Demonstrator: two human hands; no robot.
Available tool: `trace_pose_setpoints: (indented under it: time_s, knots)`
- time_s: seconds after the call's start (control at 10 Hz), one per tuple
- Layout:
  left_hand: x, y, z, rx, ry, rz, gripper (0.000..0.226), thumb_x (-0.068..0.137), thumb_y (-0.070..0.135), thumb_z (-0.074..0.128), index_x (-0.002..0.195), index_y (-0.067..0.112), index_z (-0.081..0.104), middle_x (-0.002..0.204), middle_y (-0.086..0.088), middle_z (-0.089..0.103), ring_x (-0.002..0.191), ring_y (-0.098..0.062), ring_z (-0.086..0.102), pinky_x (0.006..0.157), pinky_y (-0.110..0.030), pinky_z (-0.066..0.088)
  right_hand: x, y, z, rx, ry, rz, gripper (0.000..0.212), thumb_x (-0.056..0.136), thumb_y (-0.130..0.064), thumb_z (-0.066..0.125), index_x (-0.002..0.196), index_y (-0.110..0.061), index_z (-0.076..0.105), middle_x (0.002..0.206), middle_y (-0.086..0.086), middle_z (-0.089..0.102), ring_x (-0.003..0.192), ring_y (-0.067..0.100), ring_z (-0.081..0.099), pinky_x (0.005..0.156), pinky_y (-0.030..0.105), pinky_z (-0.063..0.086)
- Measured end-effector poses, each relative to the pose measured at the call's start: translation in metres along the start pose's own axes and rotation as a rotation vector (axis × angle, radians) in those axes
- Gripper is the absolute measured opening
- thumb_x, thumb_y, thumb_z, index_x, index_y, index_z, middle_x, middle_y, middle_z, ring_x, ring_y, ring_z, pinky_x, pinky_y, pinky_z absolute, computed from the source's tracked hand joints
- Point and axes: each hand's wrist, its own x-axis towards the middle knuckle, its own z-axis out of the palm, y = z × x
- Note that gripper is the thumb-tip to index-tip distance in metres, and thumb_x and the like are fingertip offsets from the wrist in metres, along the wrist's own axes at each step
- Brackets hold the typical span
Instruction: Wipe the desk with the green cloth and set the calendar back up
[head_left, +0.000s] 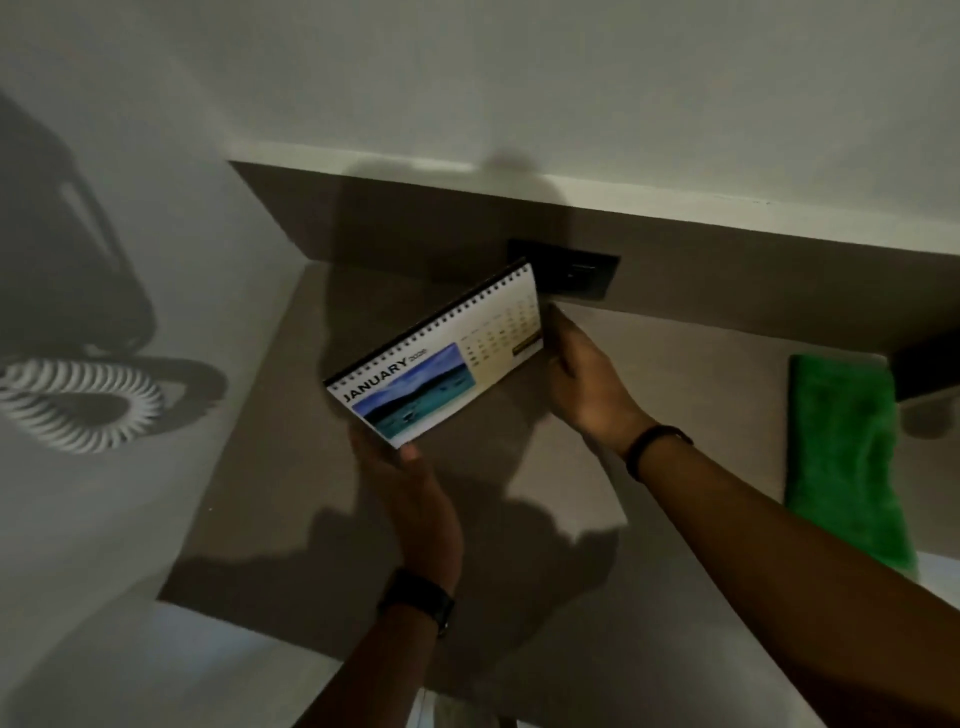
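A spiral-bound desk calendar (436, 364) showing JANUARY and a blue sea photo is held tilted above the brown desk (291, 509), near the back left. My left hand (410, 499) grips its lower left corner. My right hand (582, 379) holds its right edge. The green cloth (847, 457) lies flat on the desk at the far right, apart from both hands.
A dark socket plate (576, 273) sits in the brown back panel just behind the calendar. A dark object (927, 371) stands at the right edge beside the cloth. A wall-mounted device with a white coiled cord (78, 405) hangs on the left wall.
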Motion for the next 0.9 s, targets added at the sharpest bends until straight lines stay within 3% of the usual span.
trace_pose_setpoints:
  time_s: [0.1,0.2,0.3,0.4,0.5,0.6,0.8,0.9]
  knots:
    - [0.012,0.001,-0.011,0.002,-0.085,-0.043,0.043,0.094,0.083,0.04,0.136,0.077,0.037,0.131,0.046,0.056,0.128,0.012,0.056,0.099,-0.012,0.053,0.008,-0.004,0.015,0.058,0.005,0.014,0.057,0.101,-0.007,0.043,0.156,-0.025,0.043,0.145,0.004,0.061,0.134,0.019,0.059,0.114,0.04,0.052]
    - [0.024,-0.002,-0.019,-0.016,-0.134,-0.114,0.064,0.08,0.099,0.037,0.135,0.068,0.043,0.136,0.029,0.06,0.123,0.011,0.061,0.094,-0.013,0.053,0.007,-0.008,0.026,0.145,0.062,0.042,0.054,0.103,-0.012,0.043,0.154,-0.029,0.042,0.143,0.001,0.061,0.132,0.02,0.061,0.11,0.048,0.056]
    - [0.06,0.001,-0.018,0.058,-0.174,-0.094,0.037,0.102,0.074,0.023,0.127,0.075,0.051,0.124,0.039,0.067,0.117,0.014,0.063,0.09,-0.011,0.056,-0.008,-0.012,0.046,0.205,0.158,0.05,0.063,0.1,-0.009,0.044,0.155,-0.038,0.035,0.141,-0.009,0.059,0.123,0.003,0.063,0.107,0.035,0.057]
    - [0.115,0.005,-0.012,0.086,-0.205,-0.122,0.045,0.104,0.063,0.017,0.134,0.061,0.051,0.127,0.031,0.067,0.113,0.015,0.063,0.089,-0.008,0.054,-0.019,-0.014,0.072,0.336,0.253,0.078,0.072,0.098,-0.003,0.047,0.161,-0.032,0.026,0.149,-0.005,0.054,0.123,-0.011,0.058,0.102,0.014,0.052]
    - [0.155,0.01,-0.004,0.113,-0.284,-0.139,0.048,0.101,0.067,0.017,0.137,0.054,0.047,0.128,0.029,0.061,0.104,0.023,0.06,0.083,-0.005,0.049,-0.02,-0.02,0.09,0.412,0.322,0.114,0.08,0.098,0.004,0.045,0.164,-0.033,0.02,0.162,-0.002,0.043,0.145,0.003,0.044,0.11,0.01,0.043]
    - [0.168,0.006,-0.001,0.111,-0.319,-0.091,0.032,0.103,0.064,0.023,0.124,0.065,0.047,0.116,0.037,0.065,0.1,0.026,0.06,0.078,0.001,0.048,-0.017,-0.02,0.098,0.422,0.331,0.114,0.089,0.096,0.011,0.046,0.166,-0.032,0.014,0.167,-0.001,0.037,0.151,0.008,0.037,0.108,0.005,0.04]
    - [0.163,0.0,-0.004,0.086,-0.359,-0.097,0.03,0.107,0.056,0.024,0.129,0.056,0.045,0.126,0.024,0.057,0.101,0.026,0.06,0.079,0.002,0.047,-0.014,-0.012,0.099,0.389,0.301,0.131,0.093,0.096,0.01,0.046,0.168,-0.033,0.006,0.157,-0.016,0.035,0.118,-0.038,0.038,0.094,-0.007,0.037]
    - [0.16,0.007,-0.003,0.067,-0.376,-0.032,0.046,0.105,0.06,0.028,0.144,0.042,0.042,0.129,0.019,0.057,0.104,0.025,0.06,0.081,0.001,0.048,-0.018,-0.013,0.094,0.376,0.279,0.13,0.096,0.096,0.009,0.049,0.168,-0.032,-0.001,0.15,-0.024,0.037,0.125,-0.025,0.048,0.094,-0.004,0.042]
